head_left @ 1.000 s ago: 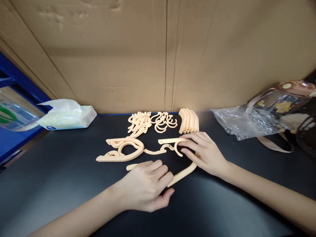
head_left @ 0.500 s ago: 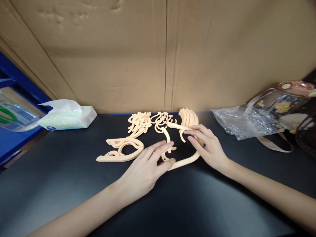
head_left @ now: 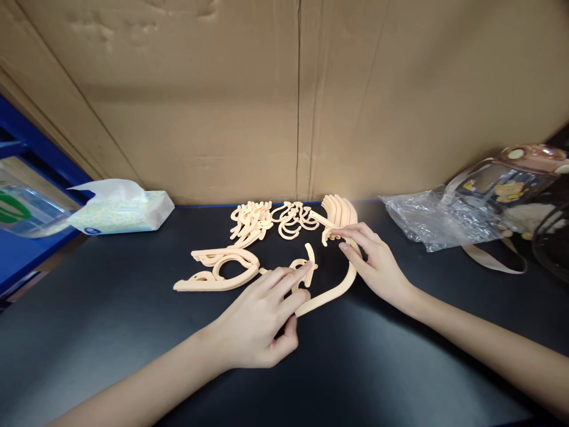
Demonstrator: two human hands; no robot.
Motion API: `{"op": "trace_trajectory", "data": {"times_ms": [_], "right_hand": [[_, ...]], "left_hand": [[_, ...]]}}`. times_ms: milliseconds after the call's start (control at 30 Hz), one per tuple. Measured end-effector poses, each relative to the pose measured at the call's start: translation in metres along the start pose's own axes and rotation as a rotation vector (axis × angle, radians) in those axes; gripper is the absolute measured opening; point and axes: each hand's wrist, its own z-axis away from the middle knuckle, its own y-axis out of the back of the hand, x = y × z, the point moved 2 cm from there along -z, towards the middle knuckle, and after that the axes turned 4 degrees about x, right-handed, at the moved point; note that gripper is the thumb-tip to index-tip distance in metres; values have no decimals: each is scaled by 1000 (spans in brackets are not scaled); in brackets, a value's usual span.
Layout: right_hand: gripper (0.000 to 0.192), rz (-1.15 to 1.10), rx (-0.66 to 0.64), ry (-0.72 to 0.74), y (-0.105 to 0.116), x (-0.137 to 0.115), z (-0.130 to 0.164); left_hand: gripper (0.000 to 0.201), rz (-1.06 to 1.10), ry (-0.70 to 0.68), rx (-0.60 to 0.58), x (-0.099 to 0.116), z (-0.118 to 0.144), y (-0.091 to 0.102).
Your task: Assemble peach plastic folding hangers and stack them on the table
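**Two hands on a folding hanger amid loose peach plastic parts**

A tall brown corrugated cardboard wall [head_left: 275, 101] closes off the far side of the matte black tabletop [head_left: 111, 332]. At the far right a crumpled clear plastic bag [head_left: 427, 222] lies against a transparent drinking bottle with a brownish lid and strap [head_left: 511, 184]. At the far left sits a soft pack of white tissues in a pale patterned wrapper [head_left: 120, 212], beside a blue shelf frame [head_left: 26, 154].

In the middle, the left hand [head_left: 260, 320] grips the near end of a long curved peach plastic hanger arm [head_left: 329, 290], thumb underneath and fingers over a small hook-shaped peach piece [head_left: 306, 264] joined to it. The right hand [head_left: 377, 267] pinches the far end of the same assembly, fingertips closed on a thin peach hook [head_left: 326, 228] just in front of a neat stack of curved peach arms [head_left: 340, 210].

Left of the hands lies a finished folded peach hanger [head_left: 220, 270], flat and apart from them. Behind it, along the wall, are a heap of loose peach connector pieces [head_left: 249, 220] and a small pile of peach hooks [head_left: 296, 218].
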Motion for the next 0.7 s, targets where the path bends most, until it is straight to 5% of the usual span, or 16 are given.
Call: {"op": "trace_trajectory", "data": {"times_ms": [467,700], "right_hand": [[26,54,-43,29,-1,-3,0],[29,80,-44,91,-2,-6,1]], "left_hand": [[9,-37,-28,25,1,-2,-3],[24,-15,-74,38,3,-1,-5]]}}
